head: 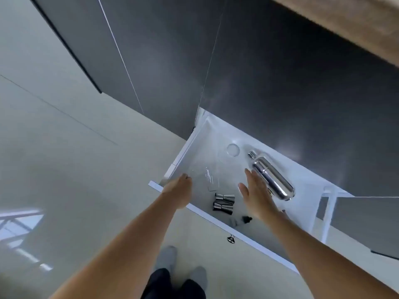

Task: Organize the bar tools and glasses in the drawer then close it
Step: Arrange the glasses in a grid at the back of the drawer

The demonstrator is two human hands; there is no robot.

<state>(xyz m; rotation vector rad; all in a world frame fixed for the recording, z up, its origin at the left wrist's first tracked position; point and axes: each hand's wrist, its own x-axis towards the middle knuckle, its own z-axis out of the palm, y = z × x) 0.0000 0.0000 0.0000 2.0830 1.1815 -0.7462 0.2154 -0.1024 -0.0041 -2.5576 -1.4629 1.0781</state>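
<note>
Reaching hands (180,190) (255,194) over drawer (216,221) edge.

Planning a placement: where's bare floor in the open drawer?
Bare: the back-left stretch between the drawer wall and the round glass. Crowded: the front, with jiggers, cocktail shaker and right hand close together.

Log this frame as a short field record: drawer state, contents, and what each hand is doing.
drawer: open, white inside
shaker: lying on its side, at the right
jiggers: two, side by side near the front
glass: clear, near the back
left hand: at the drawer's left front corner
right hand: open, over the drawer beside the shaker, holding nothing
</note>
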